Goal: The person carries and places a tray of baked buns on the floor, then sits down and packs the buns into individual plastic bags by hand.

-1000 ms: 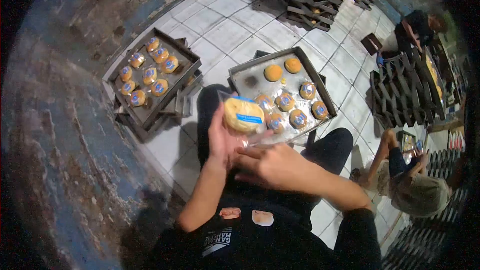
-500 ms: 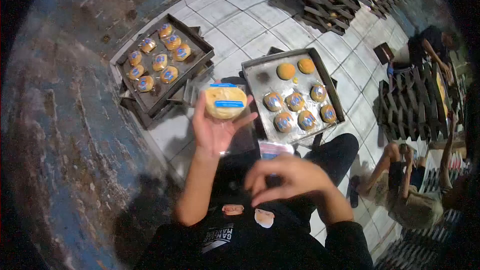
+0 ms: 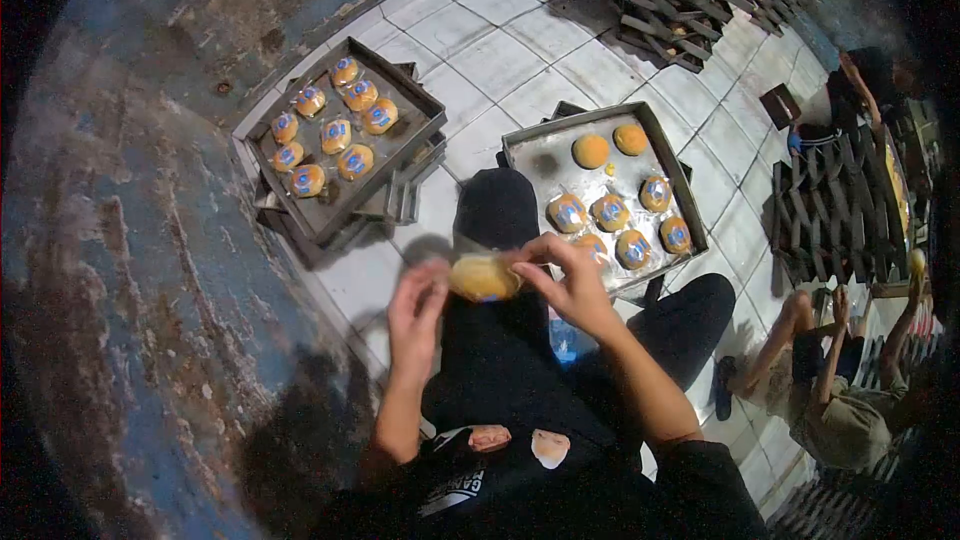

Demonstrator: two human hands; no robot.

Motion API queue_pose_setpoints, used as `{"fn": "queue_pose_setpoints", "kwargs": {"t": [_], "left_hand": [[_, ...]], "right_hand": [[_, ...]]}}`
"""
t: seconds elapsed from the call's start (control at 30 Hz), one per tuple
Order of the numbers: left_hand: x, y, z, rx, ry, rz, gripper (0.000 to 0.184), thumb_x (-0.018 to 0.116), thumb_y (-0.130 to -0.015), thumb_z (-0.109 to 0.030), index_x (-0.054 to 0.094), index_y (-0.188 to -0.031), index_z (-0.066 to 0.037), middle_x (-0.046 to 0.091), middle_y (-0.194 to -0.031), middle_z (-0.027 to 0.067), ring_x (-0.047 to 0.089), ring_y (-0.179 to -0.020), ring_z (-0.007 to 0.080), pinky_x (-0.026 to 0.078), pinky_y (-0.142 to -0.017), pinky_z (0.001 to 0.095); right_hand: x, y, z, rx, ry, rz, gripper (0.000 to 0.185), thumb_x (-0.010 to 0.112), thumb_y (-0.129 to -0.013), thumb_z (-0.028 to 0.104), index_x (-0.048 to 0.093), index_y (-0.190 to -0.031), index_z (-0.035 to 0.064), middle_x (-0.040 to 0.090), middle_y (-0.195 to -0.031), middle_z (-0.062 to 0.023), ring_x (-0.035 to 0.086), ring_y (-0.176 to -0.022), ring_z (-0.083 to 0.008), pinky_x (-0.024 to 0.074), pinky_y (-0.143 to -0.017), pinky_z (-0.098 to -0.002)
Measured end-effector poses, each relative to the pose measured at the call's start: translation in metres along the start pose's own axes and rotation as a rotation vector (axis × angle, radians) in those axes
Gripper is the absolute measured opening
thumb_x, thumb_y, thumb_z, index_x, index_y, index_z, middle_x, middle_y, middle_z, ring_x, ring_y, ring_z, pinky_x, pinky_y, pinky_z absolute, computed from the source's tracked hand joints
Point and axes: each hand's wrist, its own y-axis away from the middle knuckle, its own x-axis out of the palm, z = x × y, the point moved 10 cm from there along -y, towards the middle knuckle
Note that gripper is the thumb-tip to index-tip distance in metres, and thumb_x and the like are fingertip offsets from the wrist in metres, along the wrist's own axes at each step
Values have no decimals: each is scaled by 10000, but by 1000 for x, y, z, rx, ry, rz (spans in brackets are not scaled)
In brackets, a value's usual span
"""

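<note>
A bun [image 3: 485, 280] in clear plastic wrap hangs over my lap, between my two hands. My left hand [image 3: 412, 310], slightly blurred, pinches the wrap at the bun's left end. At the right end, the thumb and fingers of my right hand [image 3: 568, 285] are closed on the wrap. Blue print shows faintly on the bun's underside. On my lap, beneath my right forearm, lies a pack of printed plastic wrappers [image 3: 568, 340], partly covered.
To the right, a metal tray [image 3: 690, 180] bears several wrapped buns and two bare buns [image 3: 591, 151]. Another tray [image 3: 400, 155] with several wrapped buns stands left, near the stained wall [image 3: 110, 270]. Dark stacked trays [image 3: 835, 210] and other people [image 3: 840, 420] are at far right.
My right hand has come up from my lap to the bun. The bun has left my open left palm, been turned and lowered, and both hands now grip its wrap.
</note>
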Motion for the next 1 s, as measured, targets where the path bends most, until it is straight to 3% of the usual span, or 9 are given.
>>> {"fn": "queue_pose_setpoints", "kwargs": {"t": [0.03, 0.17, 0.3, 0.37, 0.47, 0.53, 0.73, 0.83, 1.0], "left_hand": [[4, 1, -1, 1, 7, 13, 298, 698, -1012, -83, 667, -1300, -13, 700, -1267, 74, 641, -1172, 156, 501, -1016, 306], [12, -8, -13, 56, -66, 24, 262, 731, -993, -101, 699, -1239, -14, 704, -1205, 61, 660, -1107, 147, 520, -973, 304], [21, -24, -30, 170, -195, 59, 189, 767, -974, -124, 717, -1123, -20, 682, -1009, 7, 623, -927, 96, 488, -811, 259], [13, -21, -40, 201, -276, 70, 149, 770, -973, -129, 716, -1065, -25, 661, -935, -17, 593, -871, 75, 460, -759, 241], [0, -15, -40, 19, -121, 92, 135, 768, -977, -133, 677, -937, -42, 616, -852, -52, 519, -804, 40, 391, -703, 215], [4, -10, -17, -194, -11, 154, 167, 769, -976, -129, 649, -879, -65, 548, -793, -83, 466, -771, 20, 374, -685, 218], [-1, 2, 4, -137, -148, 196, 187, 751, -1001, -169, 656, -887, -56, 466, -754, -96, 393, -717, 23, 317, -628, 229], [-1, 17, 32, -221, -227, 217, 202, 742, -1010, -185, 656, -887, -50, 451, -739, -96, 380, -696, 25, 313, -617, 230], [-3, 26, 83, -371, -210, 289, 210, 714, -1024, -208, 679, -910, -36, 568, -756, -59, 497, -750, 35, 386, -664, 237]], "right_hand": [[0, 3, -12, 52, -65, -3, 149, 753, -973, 96, 696, -1055, -15, 764, -1019, -116, 749, -933, -190, 582, -847, -328], [-6, 3, -12, 63, -168, -65, 214, 766, -974, 152, 720, -1111, -6, 772, -1039, -100, 741, -948, -166, 578, -838, -319], [-4, -2, 3, -29, 23, 56, 207, 771, -970, 161, 752, -1087, -9, 778, -1064, -100, 738, -957, -163, 581, -847, -319], [-11, 3, -3, 103, -54, 24, 206, 782, -961, 160, 775, -1070, -14, 788, -1001, -99, 735, -895, -153, 584, -803, -311], [-24, 18, -16, 366, -329, 12, 186, 773, -969, 127, 788, -1056, -37, 784, -906, -96, 696, -722, -107, 546, -634, -243], [-23, 21, -26, 483, -287, 29, 191, 786, -953, 125, 795, -1051, -39, 785, -894, -77, 690, -750, -97, 539, -655, -249], [-31, 36, -28, 152, 62, -8, 172, 844, -899, 146, 823, -987, -1, 778, -861, -29, 607, -719, -69, 483, -652, -265], [-12, 68, -75, 451, -97, 6, 188, 858, -893, 159, 814, -967, -9, 774, -854, -23, 595, -718, -59, 476, -651, -255], [0, 93, -121, 607, -263, 31, 228, 863, -890, 156, 772, -982, -32, 734, -816, -3, 624, -752, -56, 480, -681, -233]]}}
